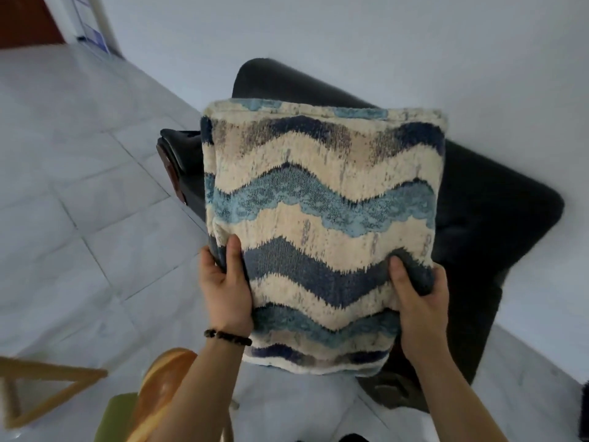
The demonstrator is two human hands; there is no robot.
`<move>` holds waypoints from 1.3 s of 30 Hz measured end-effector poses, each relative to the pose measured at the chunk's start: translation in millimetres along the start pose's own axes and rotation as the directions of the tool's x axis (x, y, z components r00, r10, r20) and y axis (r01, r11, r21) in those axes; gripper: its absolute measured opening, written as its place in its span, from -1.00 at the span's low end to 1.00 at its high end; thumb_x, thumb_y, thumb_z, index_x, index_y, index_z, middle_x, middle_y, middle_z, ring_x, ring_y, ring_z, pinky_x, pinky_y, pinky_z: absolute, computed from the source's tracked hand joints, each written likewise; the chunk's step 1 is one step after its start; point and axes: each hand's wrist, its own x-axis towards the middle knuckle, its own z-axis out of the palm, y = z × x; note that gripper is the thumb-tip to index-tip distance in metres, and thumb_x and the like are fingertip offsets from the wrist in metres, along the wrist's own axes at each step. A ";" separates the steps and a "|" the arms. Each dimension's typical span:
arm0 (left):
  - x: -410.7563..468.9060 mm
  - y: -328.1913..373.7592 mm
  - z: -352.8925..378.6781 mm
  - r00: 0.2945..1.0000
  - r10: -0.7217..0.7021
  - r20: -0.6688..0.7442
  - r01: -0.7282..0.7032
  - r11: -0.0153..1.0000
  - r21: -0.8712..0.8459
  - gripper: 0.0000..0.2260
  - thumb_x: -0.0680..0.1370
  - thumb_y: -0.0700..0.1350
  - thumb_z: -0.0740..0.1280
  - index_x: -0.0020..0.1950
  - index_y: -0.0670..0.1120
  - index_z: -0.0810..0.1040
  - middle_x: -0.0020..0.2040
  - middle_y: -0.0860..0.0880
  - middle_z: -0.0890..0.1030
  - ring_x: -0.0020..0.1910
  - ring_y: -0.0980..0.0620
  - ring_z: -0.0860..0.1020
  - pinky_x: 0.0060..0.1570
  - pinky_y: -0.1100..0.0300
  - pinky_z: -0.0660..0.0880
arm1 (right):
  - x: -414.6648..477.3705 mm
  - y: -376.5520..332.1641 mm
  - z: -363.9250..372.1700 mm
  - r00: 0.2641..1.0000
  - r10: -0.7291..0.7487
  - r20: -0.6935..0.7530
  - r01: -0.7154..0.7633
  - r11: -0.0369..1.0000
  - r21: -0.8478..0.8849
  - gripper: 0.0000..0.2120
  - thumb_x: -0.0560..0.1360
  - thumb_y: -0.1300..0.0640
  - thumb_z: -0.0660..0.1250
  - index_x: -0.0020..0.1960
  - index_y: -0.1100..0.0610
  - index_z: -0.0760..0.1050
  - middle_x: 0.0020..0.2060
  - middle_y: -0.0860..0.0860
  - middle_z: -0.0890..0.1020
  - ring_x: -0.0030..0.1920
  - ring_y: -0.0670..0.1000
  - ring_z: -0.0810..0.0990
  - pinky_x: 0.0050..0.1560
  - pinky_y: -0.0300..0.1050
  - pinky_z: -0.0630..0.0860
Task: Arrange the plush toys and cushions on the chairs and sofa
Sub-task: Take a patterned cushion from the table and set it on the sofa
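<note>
Left hand (224, 291) and right hand (417, 307) grip the cushion (322, 218), hiding most of the black chair (494, 202).

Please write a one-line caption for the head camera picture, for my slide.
Left hand and right hand grip a blue and cream wave-patterned cushion in front of a black armchair.

We see a cushion (322, 224) banded in cream, navy and light-blue zigzag waves, a black armchair (497, 205), pale grey floor tiles (79, 186) and a dark beaded bracelet (228, 337).
</note>
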 end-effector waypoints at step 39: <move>944.7 -190.5 296.3 -0.233 -0.256 0.938 -0.972 0.025 -0.235 0.01 0.21 0.51 0.30 0.56 0.04 0.30 0.45 0.01 0.44 0.54 -0.12 0.24 0.47 -0.37 -0.21 | 554.5 123.3 712.0 0.979 -0.019 0.201 0.171 0.608 -0.776 -0.83 0.37 0.13 0.49 -0.11 0.08 0.53 -0.05 -0.01 0.64 -0.03 0.09 0.67 -0.10 0.10 0.62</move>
